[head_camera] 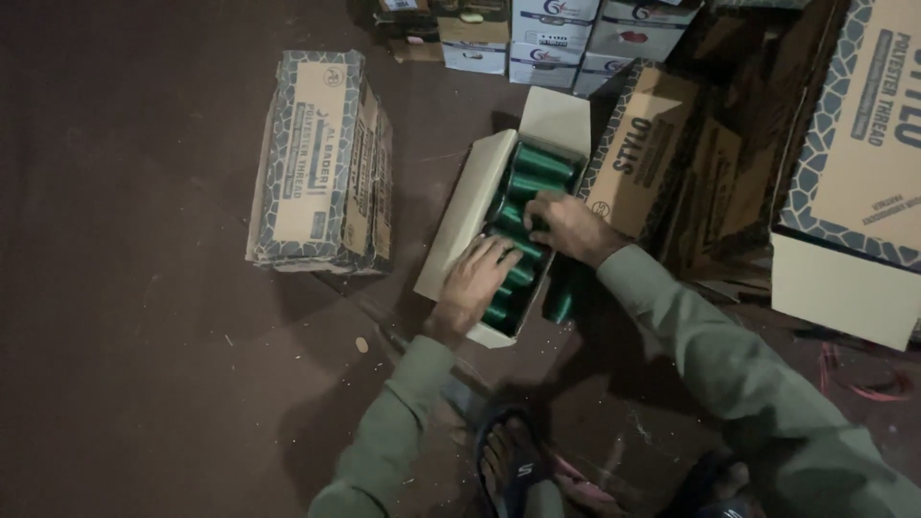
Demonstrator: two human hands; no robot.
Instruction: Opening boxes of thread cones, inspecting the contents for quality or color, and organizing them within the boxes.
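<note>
An open cardboard box [472,206] lies on the dark floor, filled with several green thread spools [540,165] in rows. My left hand [470,285] rests flat on the spools at the box's near end, fingers spread. My right hand [568,226] reaches into the middle of the box and its fingers curl around a green spool [511,217]. Another green spool [561,304] lies on the floor just right of the box, under my right forearm.
A flattened patterned carton [321,163] lies to the left. Larger printed cartons [641,144] [854,163] stand at the right, small white boxes [552,43] at the back. My sandalled feet [508,470] are at the bottom. Red cord [863,388] lies at right.
</note>
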